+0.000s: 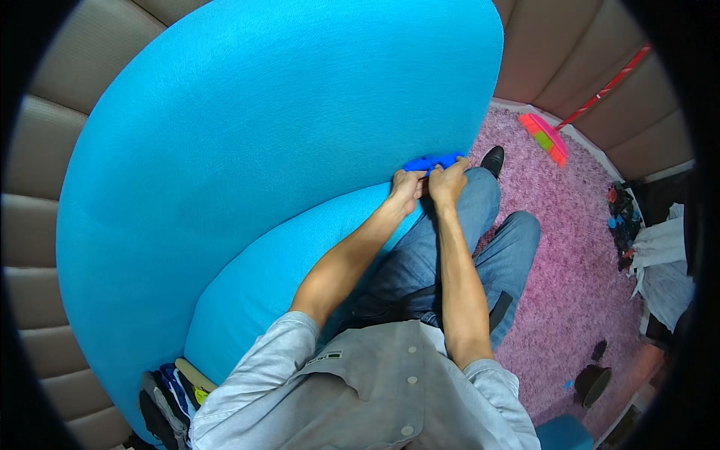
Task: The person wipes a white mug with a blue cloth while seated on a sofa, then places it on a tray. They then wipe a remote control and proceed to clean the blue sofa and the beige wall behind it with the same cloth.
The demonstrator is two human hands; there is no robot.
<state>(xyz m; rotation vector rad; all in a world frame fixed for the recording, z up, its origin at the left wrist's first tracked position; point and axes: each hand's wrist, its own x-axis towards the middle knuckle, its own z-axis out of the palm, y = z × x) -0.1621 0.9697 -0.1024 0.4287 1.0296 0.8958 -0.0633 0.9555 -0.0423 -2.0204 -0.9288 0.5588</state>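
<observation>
A small bundle of bright blue fabric (419, 164) is held between my two hands, just above my knee and against the edge of a turquoise upholstered sofa (270, 124). My left hand (409, 185) grips its left part, palm partly turned up. On the right part, my right hand (448, 180) closes with thumb and fingers pinching the cloth. The hands are side by side, nearly touching. What the bundle is cannot be told. The fingertips are partly hidden by the cloth.
Folded clothes (174, 399) stand in a row on the sofa at lower left. A pink shaggy rug (568, 259) covers the floor at right, with a red-handled broom (544, 138) by the padded wall. Dark and white bags (661, 244) lie at far right; a dark round container (592, 385) is lower right.
</observation>
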